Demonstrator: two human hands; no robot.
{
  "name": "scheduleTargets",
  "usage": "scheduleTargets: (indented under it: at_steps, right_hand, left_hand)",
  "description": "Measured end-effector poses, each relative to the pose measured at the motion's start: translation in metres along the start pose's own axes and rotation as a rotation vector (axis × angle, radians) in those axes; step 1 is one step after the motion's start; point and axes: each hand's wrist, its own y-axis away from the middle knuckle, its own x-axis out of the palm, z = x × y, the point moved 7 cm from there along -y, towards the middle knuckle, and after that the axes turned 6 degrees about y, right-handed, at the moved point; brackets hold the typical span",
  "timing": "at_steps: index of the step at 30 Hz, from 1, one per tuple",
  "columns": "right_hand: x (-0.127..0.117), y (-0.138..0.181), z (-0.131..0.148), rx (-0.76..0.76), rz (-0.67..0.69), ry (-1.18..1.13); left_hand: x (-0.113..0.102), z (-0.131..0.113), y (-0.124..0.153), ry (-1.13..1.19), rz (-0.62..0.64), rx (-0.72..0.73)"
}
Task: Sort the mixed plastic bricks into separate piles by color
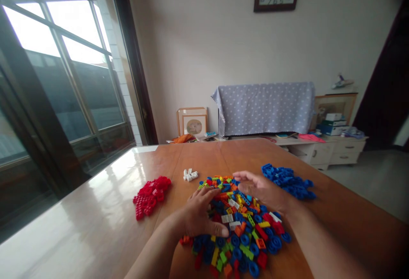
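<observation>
The brick pile (234, 225) lies at the view's five o'clock; the left hand (200, 213) is spread wide at its nine, the right hand (261, 188) loosely parted at one. Bricks (plastic, presumably) should be light, stiff, best pinched by opposite sides.

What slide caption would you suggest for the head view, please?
Both hands at a mixed heap of toy building bricks, with a red pile, white pile and blue pile on the table.
</observation>
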Motion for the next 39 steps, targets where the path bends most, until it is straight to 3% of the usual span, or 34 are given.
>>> scheduleTargets:
  at_steps: [4,7,13,21,26,32,39]
  right_hand:
    - [0.037,0.020,0.013,-0.093,0.346,0.409]
    - [0.051,0.025,0.003,-0.086,0.424,0.567]
    - [0.056,0.016,-0.012,-0.097,0.359,0.696]
    - [0.054,-0.001,-0.011,-0.175,0.168,0.790]
    - [0.055,-0.009,-0.001,-0.267,0.059,0.695]
    - [0.047,-0.017,-0.008,-0.191,-0.090,0.589]
    - [0.047,-0.017,0.003,-0.218,-0.169,0.499]
  left_hand:
    - [0.013,-0.005,0.000,-0.032,0.097,-0.005]
    - [0.018,0.001,-0.003,-0.083,0.091,-0.021]
    - [0.018,0.012,-0.010,-0.129,-0.015,-0.010]
    - [0.012,0.000,-0.014,-0.136,-0.170,0.118]
    - [0.008,-0.002,-0.014,-0.053,-0.229,0.154]
    - [0.003,-0.003,-0.020,0.123,-0.270,0.207]
    - [-0.001,0.006,-0.023,0.326,-0.375,0.133]
